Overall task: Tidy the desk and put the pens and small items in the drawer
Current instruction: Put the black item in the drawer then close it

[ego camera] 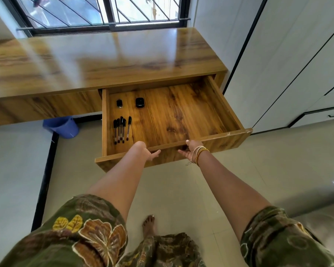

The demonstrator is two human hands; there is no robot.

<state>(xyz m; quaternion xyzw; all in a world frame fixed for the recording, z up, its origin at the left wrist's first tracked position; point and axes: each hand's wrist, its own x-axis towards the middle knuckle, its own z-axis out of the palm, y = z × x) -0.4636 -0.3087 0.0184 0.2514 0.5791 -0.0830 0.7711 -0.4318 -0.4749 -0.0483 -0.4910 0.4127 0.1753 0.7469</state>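
Note:
The wooden drawer [220,140] stands pulled far out from under the desk [104,60]. Inside, at its left, several black pens [121,129] lie side by side. Behind them sit a small black cap-like item [119,103] and a black rounded case [139,102]. My left hand [146,151] presses flat against the drawer's front panel, fingers spread. My right hand [189,150], with thread bracelets at the wrist, rests on the same front edge a little to the right, palm against the panel. Neither hand holds an object.
A blue bucket [63,127] stands on the floor under the desk at the left. White wardrobe doors [297,64] rise at the right. A barred window [104,12] runs behind the desk. My bare foot [149,224] is on the tiled floor below the drawer.

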